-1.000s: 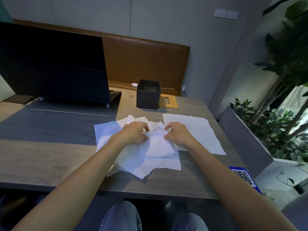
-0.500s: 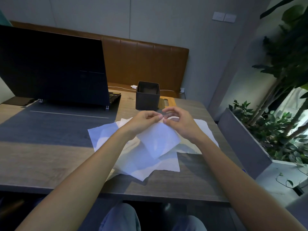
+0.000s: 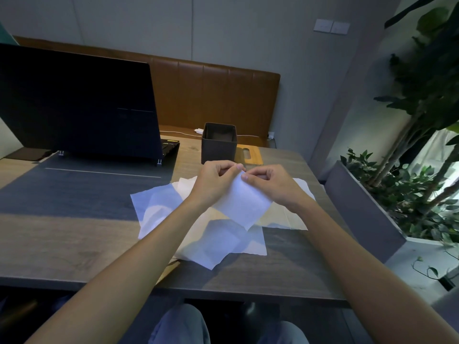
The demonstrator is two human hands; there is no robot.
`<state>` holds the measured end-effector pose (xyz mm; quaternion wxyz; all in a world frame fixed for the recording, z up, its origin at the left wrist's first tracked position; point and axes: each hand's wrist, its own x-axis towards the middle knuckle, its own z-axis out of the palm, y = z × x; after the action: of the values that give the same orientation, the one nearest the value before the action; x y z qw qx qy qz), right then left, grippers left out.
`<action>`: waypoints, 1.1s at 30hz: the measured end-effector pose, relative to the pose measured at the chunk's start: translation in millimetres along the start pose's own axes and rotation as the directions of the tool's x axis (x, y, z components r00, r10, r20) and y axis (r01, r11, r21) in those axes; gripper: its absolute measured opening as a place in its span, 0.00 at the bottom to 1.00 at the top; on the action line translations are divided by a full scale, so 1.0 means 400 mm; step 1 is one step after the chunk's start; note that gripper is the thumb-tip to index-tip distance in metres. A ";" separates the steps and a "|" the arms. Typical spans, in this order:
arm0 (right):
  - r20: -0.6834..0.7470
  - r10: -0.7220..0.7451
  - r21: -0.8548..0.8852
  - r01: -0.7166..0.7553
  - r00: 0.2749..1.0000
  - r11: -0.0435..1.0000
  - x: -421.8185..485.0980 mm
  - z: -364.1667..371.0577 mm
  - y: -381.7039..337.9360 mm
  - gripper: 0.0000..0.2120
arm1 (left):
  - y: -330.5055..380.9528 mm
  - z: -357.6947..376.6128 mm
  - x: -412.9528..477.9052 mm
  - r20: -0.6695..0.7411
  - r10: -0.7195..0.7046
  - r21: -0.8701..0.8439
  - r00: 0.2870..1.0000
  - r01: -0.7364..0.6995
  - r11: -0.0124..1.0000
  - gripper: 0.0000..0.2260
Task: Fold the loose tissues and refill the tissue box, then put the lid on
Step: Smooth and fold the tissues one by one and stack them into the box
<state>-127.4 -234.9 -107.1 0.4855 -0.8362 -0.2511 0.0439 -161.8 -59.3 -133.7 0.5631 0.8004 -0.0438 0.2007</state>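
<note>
A white tissue (image 3: 244,204) hangs in the air above the table, pinched at its top corner by both hands. My left hand (image 3: 215,182) grips it from the left and my right hand (image 3: 269,184) from the right, fingertips almost touching. Below them several loose white tissues (image 3: 208,240) lie spread and overlapping on the wooden table (image 3: 74,242). The dark square tissue box (image 3: 218,143) stands open just beyond my hands. Its wooden lid (image 3: 249,155) with a slot lies flat to the right of the box.
An open dark laptop (image 3: 79,103) fills the left rear of the table, a dark phone (image 3: 28,153) beside it. A brown padded bench back (image 3: 213,95) and a white cable (image 3: 178,132) run behind. A grey planter (image 3: 360,207) with green plants stands to the right.
Both hands lifted one tissue off the pile and raised it toward the box; it now hangs unfolded from their pinched fingertips, which stay close together.
</note>
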 end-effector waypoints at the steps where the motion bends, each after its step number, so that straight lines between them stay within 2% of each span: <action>1: -0.004 -0.011 0.004 0.011 1.000 1.000 -0.001 -0.001 -0.003 0.10 | 0.000 0.001 0.005 -0.038 0.038 0.026 0.999 -0.037 0.999 0.10; 7: -0.017 0.002 0.075 -0.001 1.000 0.997 -0.012 -0.012 0.001 0.10 | 0.001 -0.021 0.021 -0.151 0.203 0.107 0.968 -0.188 0.976 0.07; 10: 0.059 0.080 0.149 -0.088 0.995 0.985 -0.019 -0.021 0.016 0.08 | -0.005 -0.047 0.027 -0.264 0.137 0.061 0.955 -0.125 0.990 0.06; 12: 0.097 0.121 0.112 -0.131 0.988 0.985 -0.022 -0.027 0.031 0.07 | -0.019 -0.067 0.033 -0.321 0.057 0.016 0.945 -0.055 0.998 0.06; 14: 0.081 0.138 0.060 -0.143 0.987 0.988 -0.019 -0.025 0.042 0.07 | -0.026 -0.081 0.028 -0.297 0.039 0.015 0.954 -0.036 0.999 0.05; 18: -0.005 0.114 0.083 -0.113 0.993 0.990 -0.002 -0.002 0.018 0.10 | -0.013 -0.066 0.014 -0.177 0.134 0.100 0.975 -0.118 0.988 0.07; 24: 0.118 0.051 0.179 -0.071 0.992 0.981 0.001 0.036 -0.014 0.11 | 0.011 -0.069 0.027 -0.232 0.107 0.013 0.967 -0.107 0.994 0.07; 29: -0.030 0.136 0.326 -0.118 0.990 0.938 0.004 0.040 0.008 0.06 | -0.035 -0.118 0.020 -0.285 0.000 0.020 0.958 0.006 1.000 0.09; 31: -0.073 0.158 0.333 -0.125 0.985 0.935 0.006 0.045 0.017 0.06 | -0.039 -0.130 0.007 -0.231 -0.086 -0.032 0.969 0.081 0.996 0.10; 33: -0.081 0.169 0.309 -0.136 0.982 0.941 0.008 0.052 0.017 0.06 | -0.041 -0.131 -0.011 -0.114 -0.221 -0.087 0.969 0.212 0.973 0.10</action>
<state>-128.7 -219.5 -123.2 0.6156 -0.7701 -0.1498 0.0746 -175.2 -5.9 -134.9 0.6126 0.7651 0.0711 0.1853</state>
